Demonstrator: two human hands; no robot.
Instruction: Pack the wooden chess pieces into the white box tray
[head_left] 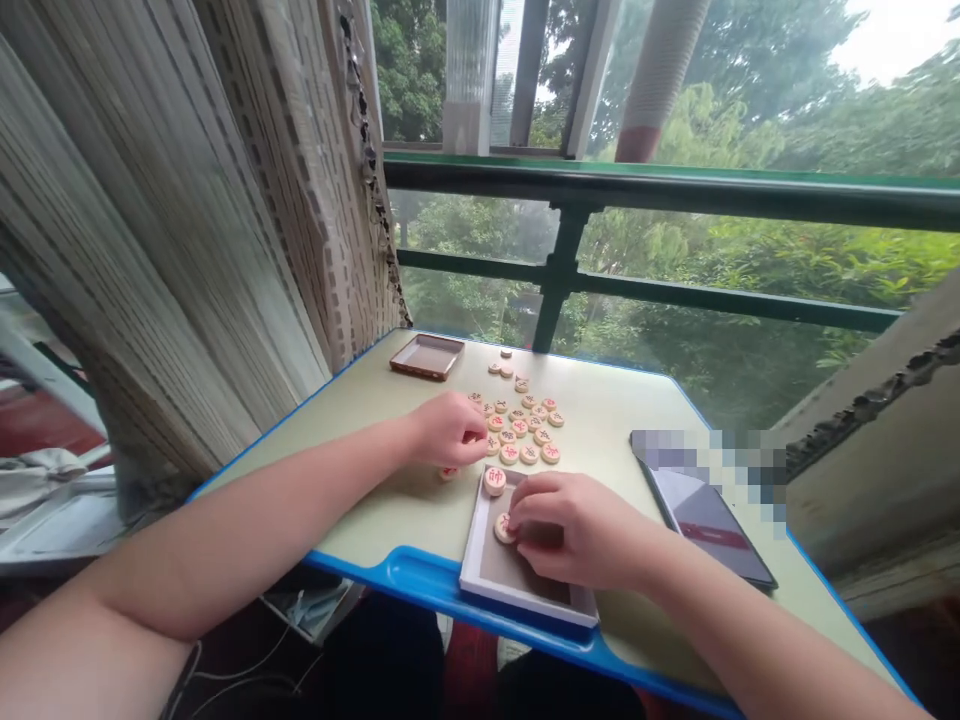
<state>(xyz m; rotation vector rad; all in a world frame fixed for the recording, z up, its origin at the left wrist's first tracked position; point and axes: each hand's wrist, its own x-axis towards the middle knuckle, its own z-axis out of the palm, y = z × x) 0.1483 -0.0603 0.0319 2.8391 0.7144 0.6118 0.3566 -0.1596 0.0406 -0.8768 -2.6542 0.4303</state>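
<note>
My right hand (559,525) reaches into a shallow box tray (471,560) at the table's near edge. Its fingertips pinch a round xiangqi piece (503,528) with a red character. Another red-marked xiangqi piece (494,481) lies in the same tray, toward its far left corner. My left hand (452,428) is closed with curled fingers, just left of a loose cluster of xiangqi pieces (519,427) in red and black. Whatever its fingers hold is hidden from me. Below that hand, a red-marked piece (449,474) is partly covered.
A brown-rimmed box lid (427,357) lies at the far left of the blue-edged table (600,400). A few more pieces (501,370) are scattered toward the back. On the right rests a dark tablet (709,520). Curtains (300,180) and a green railing (675,190) border the table.
</note>
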